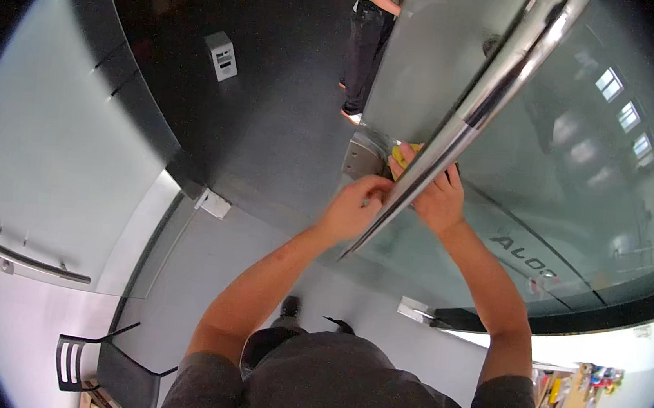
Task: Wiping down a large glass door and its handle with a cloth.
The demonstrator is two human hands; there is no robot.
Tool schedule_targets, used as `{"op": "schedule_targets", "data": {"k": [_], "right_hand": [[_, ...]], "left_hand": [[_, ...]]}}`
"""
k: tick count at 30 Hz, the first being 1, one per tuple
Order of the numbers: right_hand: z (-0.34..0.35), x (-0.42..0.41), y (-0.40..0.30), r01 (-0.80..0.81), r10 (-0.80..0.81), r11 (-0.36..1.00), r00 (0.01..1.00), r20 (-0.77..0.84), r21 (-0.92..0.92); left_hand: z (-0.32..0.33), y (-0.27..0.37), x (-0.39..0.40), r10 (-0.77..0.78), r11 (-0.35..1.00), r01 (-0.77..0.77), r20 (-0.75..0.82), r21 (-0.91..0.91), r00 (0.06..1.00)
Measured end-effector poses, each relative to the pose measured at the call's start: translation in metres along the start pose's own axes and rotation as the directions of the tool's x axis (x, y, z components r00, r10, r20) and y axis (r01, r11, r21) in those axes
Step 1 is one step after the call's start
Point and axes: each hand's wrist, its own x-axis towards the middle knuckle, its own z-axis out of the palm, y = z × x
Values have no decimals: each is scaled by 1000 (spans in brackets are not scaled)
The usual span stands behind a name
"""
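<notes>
A long polished metal pull handle (464, 123) runs diagonally along a glass door (503, 156). My right hand (437, 194) is behind the handle, its fingers against a yellow cloth (400, 158), which the handle partly covers. On the handle's other side, my left hand (359, 204) has its fingers curled close to the bar, beside a metal door fitting (361, 157). The left fingertips are partly hidden, so whether they hold anything is unclear.
A person (369, 43) stands beyond the glass door's edge. A white box-shaped unit (222, 58) is on the dark floor. Another glass door with a bar handle (32, 258) is at left, above a black chair (127, 373). Cluttered shelving (573, 405) stands lower right.
</notes>
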Motion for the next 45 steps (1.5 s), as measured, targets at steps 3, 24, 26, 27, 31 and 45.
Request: {"op": "schedule_targets", "data": {"k": [3, 24, 26, 27, 31, 45], "right_hand": [[2, -2, 1, 9, -11, 1000, 997, 74, 26], [-23, 8, 21, -61, 65, 993, 998, -26, 105], [-15, 12, 20, -66, 70, 994, 997, -40, 90], [-12, 13, 20, -67, 71, 995, 996, -54, 77], [-6, 9, 20, -37, 38, 999, 999, -14, 36], [-19, -22, 18, -67, 55, 948, 997, 49, 310]], "left_hand": [[3, -14, 6, -52, 989, 66, 109, -134, 993], [-4, 49, 6, 291, 954, -277, -138, 114, 947], [-11, 53, 14, 371, 903, -293, -226, 314, 900], [-18, 57, 19, 372, 902, -296, -219, 313, 902], [-32, 48, 26, 596, 483, -283, -74, 829, 800], [-29, 38, 46, 726, 315, -454, 97, 834, 681]]}}
